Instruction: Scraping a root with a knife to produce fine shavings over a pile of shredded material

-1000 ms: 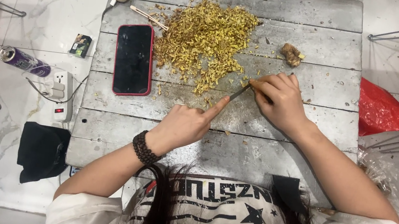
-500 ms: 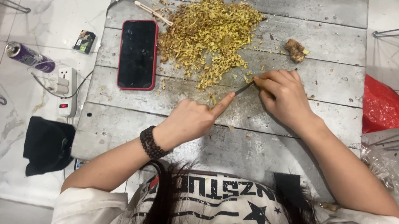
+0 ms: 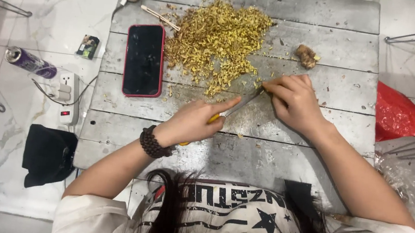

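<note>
Head view showed our left hand [image 3: 194, 123] gripping the yellow-handled knife [image 3: 228, 111], its blade now lying flatter than half a second before, while our right hand [image 3: 294, 100] pinched a small piece at the blade tip. We worked on a grey plank worktop [image 3: 224, 157], with the chopped yellow pile [image 3: 215, 40] and red-cased phone [image 3: 144, 59] beyond, above a marble floor [image 3: 34, 6].

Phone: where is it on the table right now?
Head view: the red-cased phone lies face up on the left part of the grey wooden table, just left of the pile of chopped yellow bits, apart from both hands.
</note>
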